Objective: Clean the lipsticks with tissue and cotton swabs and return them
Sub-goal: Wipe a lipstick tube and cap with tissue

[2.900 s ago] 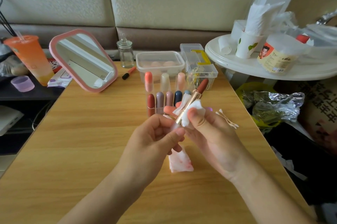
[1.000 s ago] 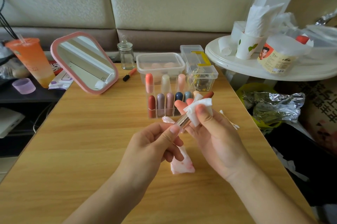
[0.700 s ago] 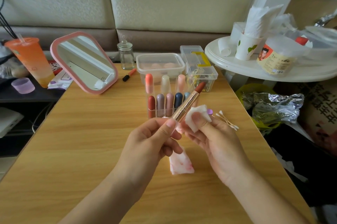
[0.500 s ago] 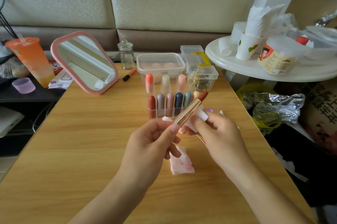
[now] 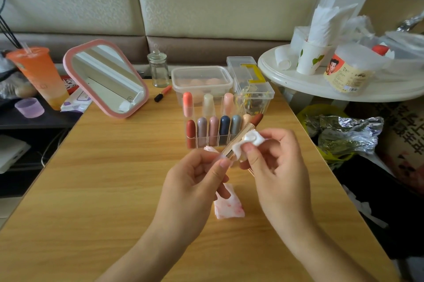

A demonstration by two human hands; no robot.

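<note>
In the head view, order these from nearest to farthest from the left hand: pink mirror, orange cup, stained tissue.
1. The stained tissue, lying just beside the left hand.
2. The pink mirror, back left.
3. The orange cup, far left, past the mirror.

The held lipstick [image 5: 244, 130] has a brick-red bullet in a gold tube, and the tissue [image 5: 252, 140] against it is plain white; the used tissue [image 5: 228, 207] on the honey-coloured wood-grain table [image 5: 103, 178] is white blotched pink. The racked lipsticks [image 5: 213, 128] run coral, cream and peach behind, then rust, mauve-grey, dusty pink, navy and grey-blue in front.
</note>
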